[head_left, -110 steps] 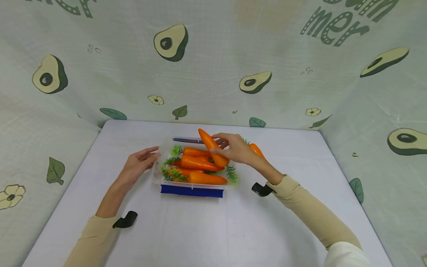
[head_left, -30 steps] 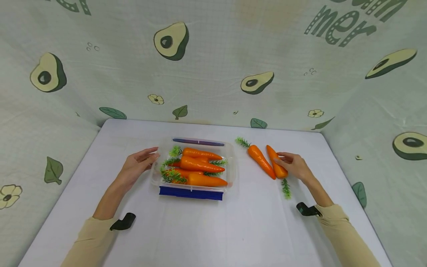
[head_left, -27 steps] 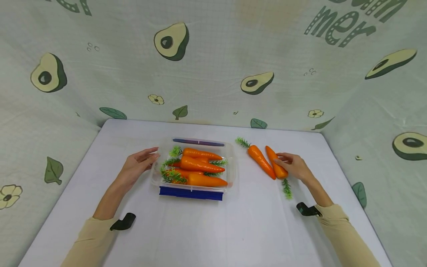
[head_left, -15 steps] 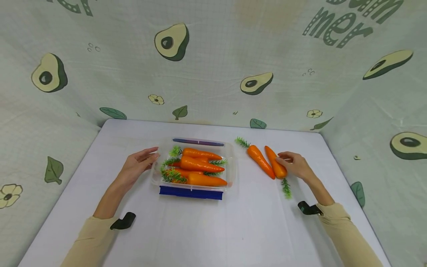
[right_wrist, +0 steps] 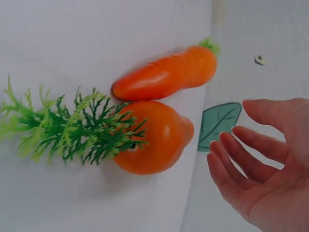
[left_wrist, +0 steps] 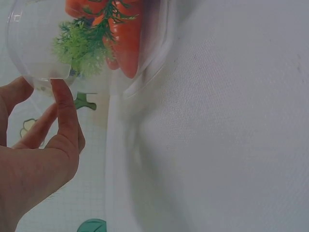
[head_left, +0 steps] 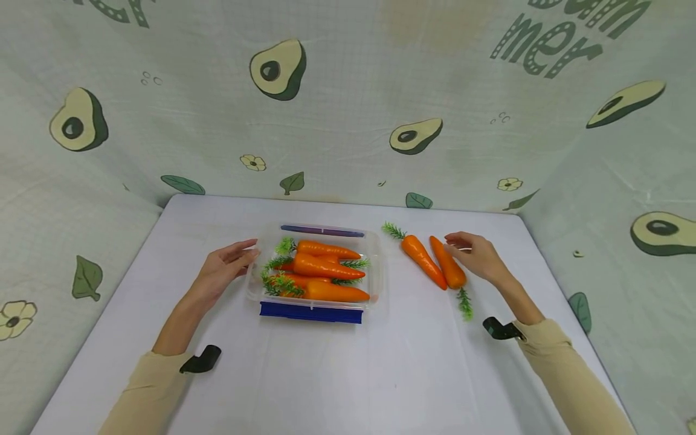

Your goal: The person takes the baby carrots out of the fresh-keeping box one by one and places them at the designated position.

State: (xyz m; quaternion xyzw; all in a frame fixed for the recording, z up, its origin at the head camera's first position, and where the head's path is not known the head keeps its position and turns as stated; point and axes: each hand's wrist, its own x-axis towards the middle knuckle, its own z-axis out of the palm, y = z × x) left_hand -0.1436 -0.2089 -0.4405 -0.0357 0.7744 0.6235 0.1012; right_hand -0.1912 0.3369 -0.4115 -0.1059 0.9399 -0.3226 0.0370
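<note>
In the head view, a clear plastic box [head_left: 375, 248] with blue side latches holds several orange carrots [head_left: 326, 266] with green tops. My left hand [head_left: 217, 272] is at its left end, its thumb and fingertips touching the rim in the left wrist view. To the right of the box, two carrots lie on the table. The left one [head_left: 424, 261] has its green top pointing away from me. The right one [head_left: 449, 263] points its top towards me. Just beside that carrot is my right hand [head_left: 478, 257], fingers loosely bent, apart from it and holding nothing.
A white cloth covers the table [head_left: 326, 374]. Behind and on both sides hangs a pale curtain [head_left: 348, 90] printed with avocados and leaves. A black wrist camera [head_left: 201, 359] is on each forearm.
My right hand carried a carrot from the box to the right side of the table, laid it beside the other and let go, then moved slightly away. The left hand stayed at the box.
</note>
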